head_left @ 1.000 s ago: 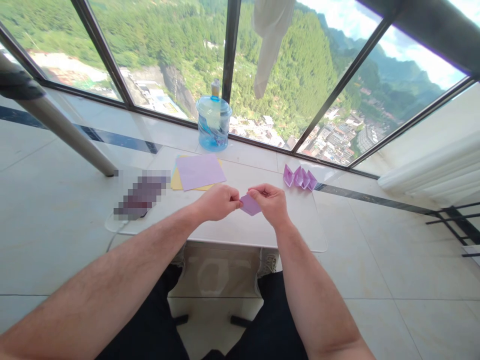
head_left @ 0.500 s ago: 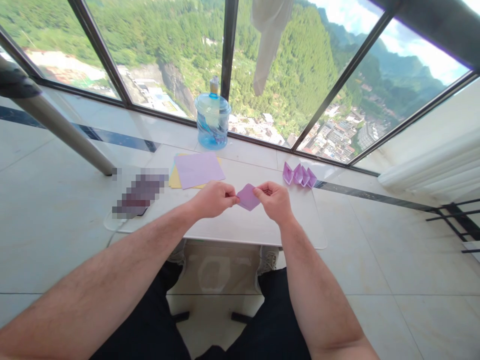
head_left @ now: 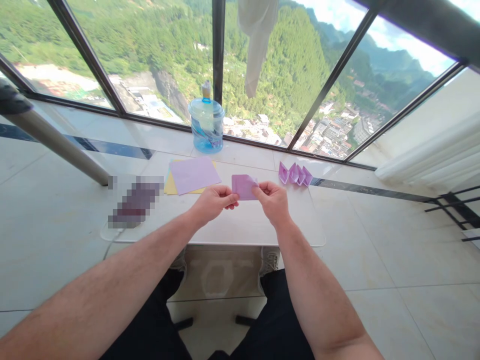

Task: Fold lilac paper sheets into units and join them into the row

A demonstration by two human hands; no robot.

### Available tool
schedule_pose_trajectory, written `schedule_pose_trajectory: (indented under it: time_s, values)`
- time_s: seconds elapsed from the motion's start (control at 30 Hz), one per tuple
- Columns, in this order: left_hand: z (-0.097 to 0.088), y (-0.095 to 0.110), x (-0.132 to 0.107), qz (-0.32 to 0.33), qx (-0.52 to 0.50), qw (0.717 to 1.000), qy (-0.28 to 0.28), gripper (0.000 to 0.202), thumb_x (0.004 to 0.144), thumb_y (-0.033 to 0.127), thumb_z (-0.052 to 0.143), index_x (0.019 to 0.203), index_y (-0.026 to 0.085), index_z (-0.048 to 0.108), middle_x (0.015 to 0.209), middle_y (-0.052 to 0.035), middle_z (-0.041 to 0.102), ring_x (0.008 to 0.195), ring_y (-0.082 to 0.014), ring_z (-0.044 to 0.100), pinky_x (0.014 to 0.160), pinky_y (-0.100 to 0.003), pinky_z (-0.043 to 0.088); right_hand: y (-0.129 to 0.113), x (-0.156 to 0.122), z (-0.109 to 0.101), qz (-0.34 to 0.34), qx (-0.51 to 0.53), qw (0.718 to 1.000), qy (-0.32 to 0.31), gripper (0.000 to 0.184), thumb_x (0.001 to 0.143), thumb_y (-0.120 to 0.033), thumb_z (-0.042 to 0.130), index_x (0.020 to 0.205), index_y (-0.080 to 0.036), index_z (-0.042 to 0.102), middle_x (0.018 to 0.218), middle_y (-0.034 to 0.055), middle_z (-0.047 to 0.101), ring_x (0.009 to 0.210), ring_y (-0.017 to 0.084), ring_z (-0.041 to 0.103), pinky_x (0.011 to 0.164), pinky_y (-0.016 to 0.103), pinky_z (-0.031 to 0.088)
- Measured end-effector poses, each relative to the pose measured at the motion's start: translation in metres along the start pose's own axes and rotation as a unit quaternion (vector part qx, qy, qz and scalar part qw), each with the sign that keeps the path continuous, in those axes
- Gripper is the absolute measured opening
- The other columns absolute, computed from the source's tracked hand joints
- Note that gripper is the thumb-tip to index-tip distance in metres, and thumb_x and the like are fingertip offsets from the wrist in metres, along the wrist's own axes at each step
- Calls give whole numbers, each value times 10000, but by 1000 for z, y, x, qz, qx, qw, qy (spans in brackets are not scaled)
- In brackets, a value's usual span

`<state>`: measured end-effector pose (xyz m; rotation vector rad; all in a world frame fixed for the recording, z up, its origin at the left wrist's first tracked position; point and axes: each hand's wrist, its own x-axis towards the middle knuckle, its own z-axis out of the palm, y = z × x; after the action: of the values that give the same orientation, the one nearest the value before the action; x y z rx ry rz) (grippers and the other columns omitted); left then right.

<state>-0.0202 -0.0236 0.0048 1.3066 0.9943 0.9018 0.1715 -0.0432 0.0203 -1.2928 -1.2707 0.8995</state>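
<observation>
Lifted since a moment ago, the folded purple paper (head_left: 244, 186) now stands flatter toward the window, pinched between both hands above the table (head_left: 240, 225): left hand (head_left: 212, 202) grips its lower left corner, right hand (head_left: 273, 199) its right edge; beyond lie the paper sheets (head_left: 193, 175) and water jug (head_left: 206, 125)

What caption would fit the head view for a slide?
Left hand and right hand pinch a folded purple paper above a white table.

Folded lilac paper (head_left: 244, 186), held upright
</observation>
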Motion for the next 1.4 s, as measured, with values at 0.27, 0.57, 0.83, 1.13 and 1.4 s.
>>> schedule_pose_trajectory:
  time_s: [0.27, 0.57, 0.83, 1.13, 1.4]
  values:
    - [8, -3, 6, -12, -191, 982, 12, 397, 614, 328, 880, 958, 169, 763, 924, -71, 758, 849, -201, 678, 778, -330, 515, 0, -5, 8, -6, -46, 998, -45, 256, 781, -442, 702, 745, -189, 699, 633, 2, 644, 589, 147, 559, 559, 278, 438]
    - [16, -4, 7, 5, -128, 987, 96, 350, 597, 359, 894, 836, 122, 796, 804, -67, 754, 803, -233, 684, 810, -382, 538, -7, -17, 19, -177, -195, 964, 34, 92, 837, -292, 670, 893, -222, 694, 884, 45, 695, 770, 175, 611, 728, 320, 520]
    - [16, 2, 2, 23, -57, 995, 79, 371, 605, 428, 874, 786, 118, 780, 725, -51, 715, 732, -219, 660, 720, -357, 530, -3, -15, 19, -167, -229, 959, 28, 75, 858, -267, 644, 895, -217, 686, 892, 49, 707, 762, 179, 612, 751, 336, 511]
    - [16, 5, 0, -2, -102, 995, 23, 340, 552, 387, 911, 731, 139, 765, 662, -13, 686, 663, -170, 623, 675, -308, 507, -4, -12, 13, -125, -189, 974, -1, 80, 845, -269, 624, 811, -221, 678, 770, 23, 689, 704, 172, 605, 703, 315, 496]
    - [18, 4, 0, 17, -84, 995, 44, 380, 571, 419, 905, 717, 134, 701, 660, -3, 653, 641, -146, 586, 617, -276, 463, -6, -12, 20, -53, -101, 993, 21, 147, 782, -317, 692, 871, -203, 715, 810, 30, 716, 706, 167, 615, 669, 307, 499]
